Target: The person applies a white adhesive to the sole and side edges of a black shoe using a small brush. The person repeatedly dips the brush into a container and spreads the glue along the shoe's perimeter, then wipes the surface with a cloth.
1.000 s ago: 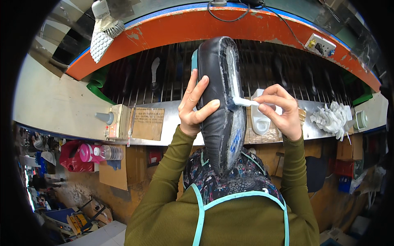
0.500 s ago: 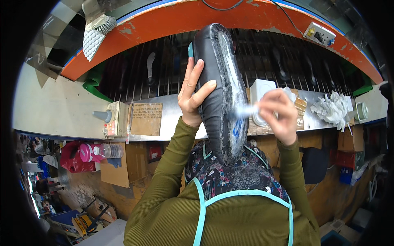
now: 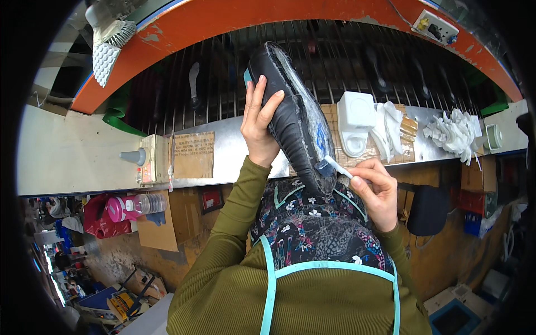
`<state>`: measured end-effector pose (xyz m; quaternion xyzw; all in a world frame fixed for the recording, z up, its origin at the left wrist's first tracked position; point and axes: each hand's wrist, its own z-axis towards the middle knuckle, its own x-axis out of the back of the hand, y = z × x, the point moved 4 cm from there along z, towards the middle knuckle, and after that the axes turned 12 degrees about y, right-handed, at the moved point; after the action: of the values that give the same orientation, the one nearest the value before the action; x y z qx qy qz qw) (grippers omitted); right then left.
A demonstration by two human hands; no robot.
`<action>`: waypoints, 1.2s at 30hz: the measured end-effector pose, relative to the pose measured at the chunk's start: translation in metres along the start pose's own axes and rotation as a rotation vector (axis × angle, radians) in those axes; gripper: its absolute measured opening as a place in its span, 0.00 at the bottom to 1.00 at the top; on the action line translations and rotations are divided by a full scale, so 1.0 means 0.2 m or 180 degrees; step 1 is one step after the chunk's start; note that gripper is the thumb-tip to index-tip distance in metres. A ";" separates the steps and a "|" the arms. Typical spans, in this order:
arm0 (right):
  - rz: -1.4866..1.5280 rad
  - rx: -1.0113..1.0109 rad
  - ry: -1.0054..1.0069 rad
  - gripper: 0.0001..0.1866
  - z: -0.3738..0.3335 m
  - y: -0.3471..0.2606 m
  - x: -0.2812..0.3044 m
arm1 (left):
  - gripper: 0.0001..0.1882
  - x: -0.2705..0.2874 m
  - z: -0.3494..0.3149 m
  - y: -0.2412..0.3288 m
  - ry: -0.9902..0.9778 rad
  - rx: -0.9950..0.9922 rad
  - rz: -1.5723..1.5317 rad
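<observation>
A black shoe upper, stretched over a form, is tilted up in front of me with its underside turned to the right. Whitish smears run along that underside, with a blue mark towards the near end. My left hand is closed round its left side, thumb and fingers against the black material. My right hand pinches the white handle of a small brush. The dark, flat tip of the brush touches the underside close to the near end. That near end rests at my flowered apron.
Beyond the metal ledge lies a rack of bars. A white plastic container, white cloths and a crumpled white heap stand to the right. Leftward are a cardboard piece and a grey cone. An orange beam crosses the back.
The brush has gone from the middle of the underside to its near end, my right hand moving down and nearer. The shoe upper leans more to the left at its far end.
</observation>
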<state>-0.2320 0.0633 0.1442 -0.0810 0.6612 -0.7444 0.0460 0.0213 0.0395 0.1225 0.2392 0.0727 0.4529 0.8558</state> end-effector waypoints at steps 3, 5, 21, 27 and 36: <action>-0.0107 -0.0047 0.0108 0.09 0.00 0.02 -0.01 | 0.32 -0.01 -0.01 0.00 -0.0014 0.0008 0.0024; -0.0115 -0.0080 0.0150 0.09 0.02 0.02 -0.02 | 0.31 -0.02 -0.01 0.00 -0.0017 -0.0037 0.0014; -0.0754 0.1407 0.0135 0.09 0.31 -0.04 -0.07 | 0.30 -0.02 0.00 0.01 -0.0009 -0.0156 0.0127; -0.0707 0.1150 -0.0253 0.10 0.24 0.01 -0.02 | 0.31 -0.02 -0.01 -0.03 -0.0099 0.0061 0.0241; -0.0370 0.0669 -0.0550 0.09 0.14 0.06 0.10 | 0.34 -0.04 -0.05 -0.07 -0.0518 0.0608 0.0185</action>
<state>-0.2468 0.0307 0.1364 -0.1776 0.5675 -0.8011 0.0678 0.0229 0.0296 0.1062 0.3575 0.0388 0.4476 0.8187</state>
